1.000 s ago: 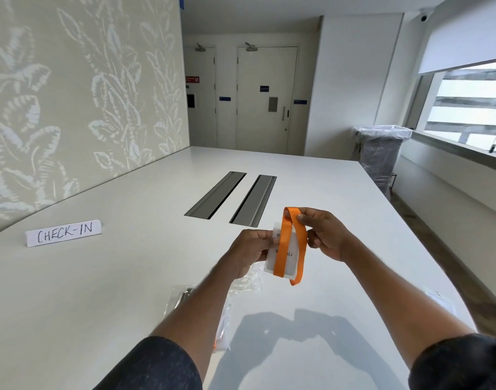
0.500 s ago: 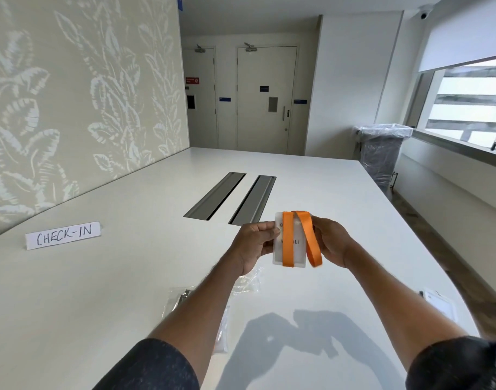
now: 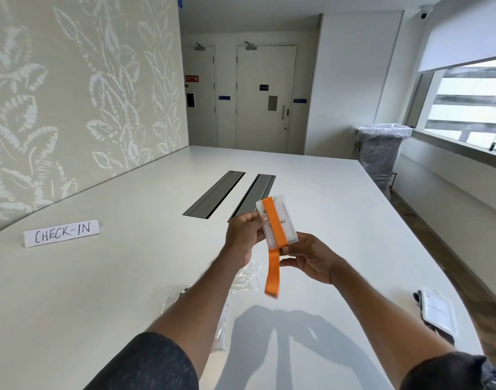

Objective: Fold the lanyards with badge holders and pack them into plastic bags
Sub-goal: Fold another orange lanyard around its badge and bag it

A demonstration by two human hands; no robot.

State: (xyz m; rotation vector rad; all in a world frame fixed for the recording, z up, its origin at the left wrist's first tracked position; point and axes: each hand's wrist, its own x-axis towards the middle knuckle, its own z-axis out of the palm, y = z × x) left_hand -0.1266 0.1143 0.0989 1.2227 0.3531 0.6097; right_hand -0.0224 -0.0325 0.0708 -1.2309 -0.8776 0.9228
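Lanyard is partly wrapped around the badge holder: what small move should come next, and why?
Probably wrap the loose end around once more: the orange lanyard crosses the badge holder held by the left hand, but its tail hangs free beside the right hand.

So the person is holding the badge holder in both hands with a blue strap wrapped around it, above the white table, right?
Not quite: the strap is orange, not blue, as the head view shows. The rest holds: the left hand and right hand both hold the badge holder, with the strap wrapped around it, above the white table.
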